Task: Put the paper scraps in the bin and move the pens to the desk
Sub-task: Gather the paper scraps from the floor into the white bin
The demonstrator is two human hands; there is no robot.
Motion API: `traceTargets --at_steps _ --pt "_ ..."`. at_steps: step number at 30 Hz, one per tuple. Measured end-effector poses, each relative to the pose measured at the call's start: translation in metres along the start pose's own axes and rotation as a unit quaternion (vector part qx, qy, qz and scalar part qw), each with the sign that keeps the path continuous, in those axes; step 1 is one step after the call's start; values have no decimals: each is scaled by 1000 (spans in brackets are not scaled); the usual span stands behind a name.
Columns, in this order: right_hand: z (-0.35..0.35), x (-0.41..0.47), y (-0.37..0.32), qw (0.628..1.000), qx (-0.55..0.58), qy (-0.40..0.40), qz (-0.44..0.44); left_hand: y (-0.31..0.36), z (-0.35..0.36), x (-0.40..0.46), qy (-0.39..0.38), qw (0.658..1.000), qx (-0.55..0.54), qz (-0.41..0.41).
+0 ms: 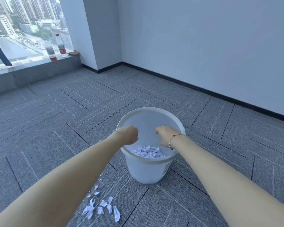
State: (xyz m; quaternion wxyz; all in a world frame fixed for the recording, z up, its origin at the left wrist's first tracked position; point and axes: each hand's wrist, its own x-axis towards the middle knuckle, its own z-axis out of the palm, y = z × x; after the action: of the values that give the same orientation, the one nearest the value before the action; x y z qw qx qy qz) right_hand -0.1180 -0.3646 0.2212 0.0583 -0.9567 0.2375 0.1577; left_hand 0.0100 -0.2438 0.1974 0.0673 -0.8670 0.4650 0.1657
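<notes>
A white plastic bin point(154, 110) stands on the grey carpet, with a heap of white paper scraps point(148, 152) at its bottom. Both hands hover over the bin's mouth. My left hand point(129, 134) is curled into a fist above the left rim, and its palm side is hidden. My right hand point(166, 135), with a bracelet on the wrist, hangs over the right side with fingers and thumb loosely apart and nothing visible between them. More paper scraps point(102, 208) lie on the carpet in front of the bin, under my left forearm. No pens are in view.
A window ledge point(39, 69) at the back left carries two bottles point(56, 46) and a small brown object point(74, 53). White walls with a dark skirting board point(203, 88) close the room behind and to the right. Grey carpet surrounds the bin.
</notes>
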Motion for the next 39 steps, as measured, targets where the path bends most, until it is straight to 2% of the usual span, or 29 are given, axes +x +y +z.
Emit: traceTargets --at_steps 2,3,4,6,8,11,14,17,21,29,36,39 --pt "0 -5 -2 999 1 -40 -6 -5 0 -7 -78 996 25 27" --pt "2 -7 -3 999 10 -42 -12 -4 -2 -13 -82 996 22 40" --pt "3 -9 -6 999 24 -39 -11 -4 -7 -21 -55 997 11 51" --pt "2 -15 -12 998 57 -23 -17 -5 -21 -38 47 997 -30 59" --pt "-2 -23 -22 996 84 -2 -43 -15 -29 -58 132 988 -63 43" --pt "-8 -35 -47 984 130 47 -113 -51 -26 -85 166 984 -65 8" --pt "-3 -39 -81 964 154 128 -177 -93 -12 -112 179 980 -85 -27" --pt "12 -40 -116 944 177 152 -232 -131 15 -135 161 980 -101 -67" --pt "51 -34 -150 944 155 119 -267 -162 71 -161 130 980 -120 -90" --pt "137 -33 -187 959 62 12 -275 -192 180 -186 79 977 -162 -111" --pt "205 -48 -187 968 106 1 -227 -182 248 -185 64 986 -130 -86" --pt "241 -58 -180 972 108 3 -206 -170 271 -180 33 987 -131 -92"
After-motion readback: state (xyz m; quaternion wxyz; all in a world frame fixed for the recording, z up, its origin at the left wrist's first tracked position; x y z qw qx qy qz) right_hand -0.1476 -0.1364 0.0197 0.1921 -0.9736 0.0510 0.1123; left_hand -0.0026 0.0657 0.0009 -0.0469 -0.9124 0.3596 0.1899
